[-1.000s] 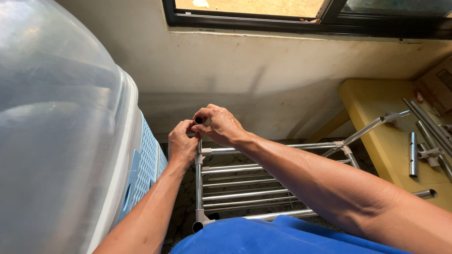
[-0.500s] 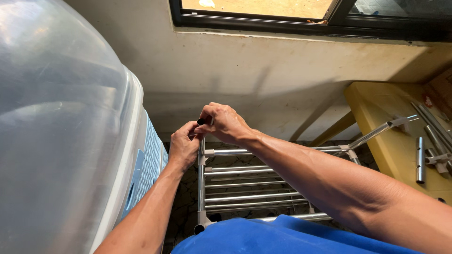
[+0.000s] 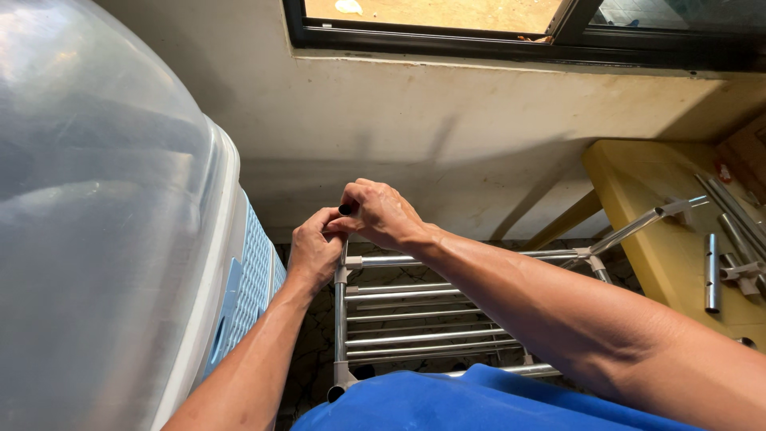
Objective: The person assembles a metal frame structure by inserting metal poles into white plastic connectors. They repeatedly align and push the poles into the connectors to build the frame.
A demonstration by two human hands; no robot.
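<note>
Pinching small black cap (image 3: pixel 346 209) in right hand (image 3: pixel 385 214); bracing rack's corner post (image 3: pixel 341 319) with closed left hand (image 3: pixel 313 251); seating squarely, pressing straight down.

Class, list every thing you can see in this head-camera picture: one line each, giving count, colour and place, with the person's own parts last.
metal rack: one, silver tubes with grey corner joints, low centre, under both hands
small black piece: one, black, at the rack's top left corner, pinched in the right fingers
plastic container: one, translucent white, filling the left side
blue lattice panel: one, light blue, on the container's side beside the rack
yellow table: one, yellow, right edge
loose tubes: several, silver, lying on the yellow table
wall: one, off-white and stained, behind the rack
window frame: one, black, along the top
blue cloth: one, blue, bottom centre
left hand: one, at the rack's corner post
right hand: one, grip on the black piece
</note>
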